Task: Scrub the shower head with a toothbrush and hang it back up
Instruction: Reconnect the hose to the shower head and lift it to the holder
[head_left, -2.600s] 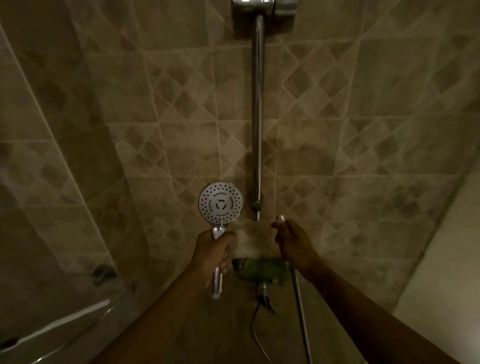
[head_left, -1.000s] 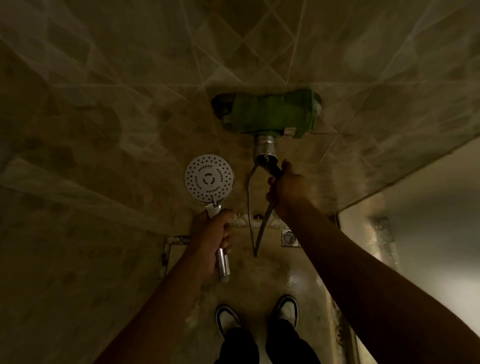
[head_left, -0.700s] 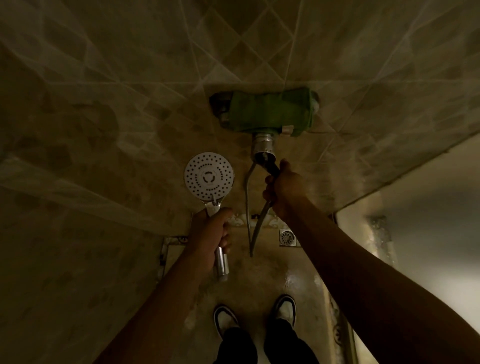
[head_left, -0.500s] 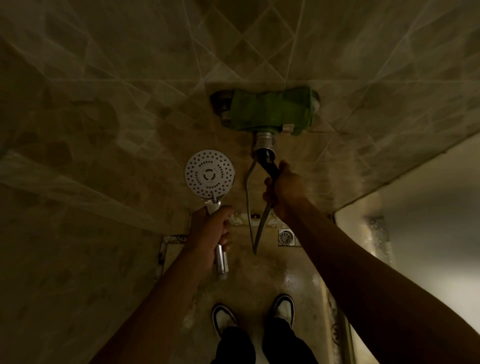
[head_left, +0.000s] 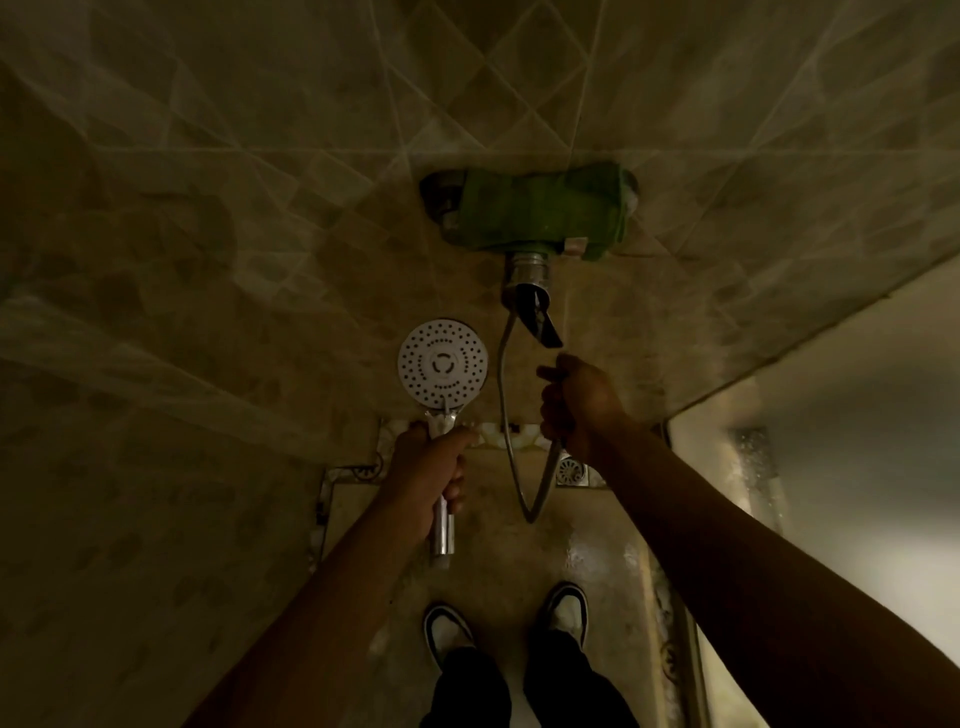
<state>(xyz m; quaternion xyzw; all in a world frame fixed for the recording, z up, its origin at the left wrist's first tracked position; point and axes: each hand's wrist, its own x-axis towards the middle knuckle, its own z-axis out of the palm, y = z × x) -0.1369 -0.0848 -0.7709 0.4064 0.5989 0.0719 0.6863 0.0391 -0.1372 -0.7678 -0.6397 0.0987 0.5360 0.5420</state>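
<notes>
The round white shower head (head_left: 442, 364) faces me with its nozzle plate up. My left hand (head_left: 428, 467) is shut around its chrome handle, whose lower end sticks out below my fist with no hose on it. My right hand (head_left: 576, 400) is closed on the metal hose (head_left: 511, 457), just below the dark lever (head_left: 537, 319) of the wall mixer and apart from it. The hose hangs from the mixer in a loop and rises into my fist. No toothbrush is visible.
A green cloth (head_left: 540, 213) wraps the mixer on the tiled wall. A square floor drain (head_left: 571, 472) sits below my right wrist. My two shoes (head_left: 447, 631) stand on the wet floor. A glass panel edge (head_left: 753, 467) runs along the right.
My view dropped from the riser rail to the mixer and floor. In the last half second my right hand slid down off the lever, still holding the hose. My left hand has kept the shower head steady.
</notes>
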